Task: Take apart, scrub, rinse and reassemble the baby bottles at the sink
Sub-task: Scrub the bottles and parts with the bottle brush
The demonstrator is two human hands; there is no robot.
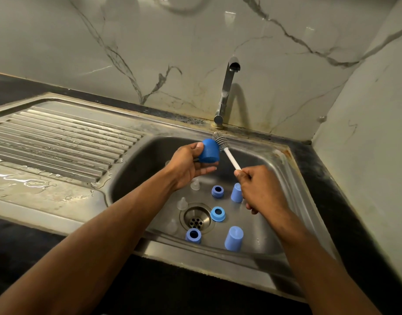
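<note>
Over the sink basin (277, 178), my left hand (187, 167) grips a blue bottle cap (208, 151). My right hand (260, 189) holds the white handle of a bottle brush (221, 142); its grey bristle head touches the cap's far side. On the basin floor lie two more blue caps (236, 193) (234, 238), three blue collar rings (217, 191) (217, 214) (193, 235) and clear silicone nipples (182, 203) (195, 184), one near the drain (196, 220). No bottle bodies are visible.
A chrome tap (227, 92) stands behind the basin, with no water running. A wet ribbed draining board (59, 137) lies to the left. Dark countertop (345, 201) borders the sink on the right, with marble wall panels behind and to the right.
</note>
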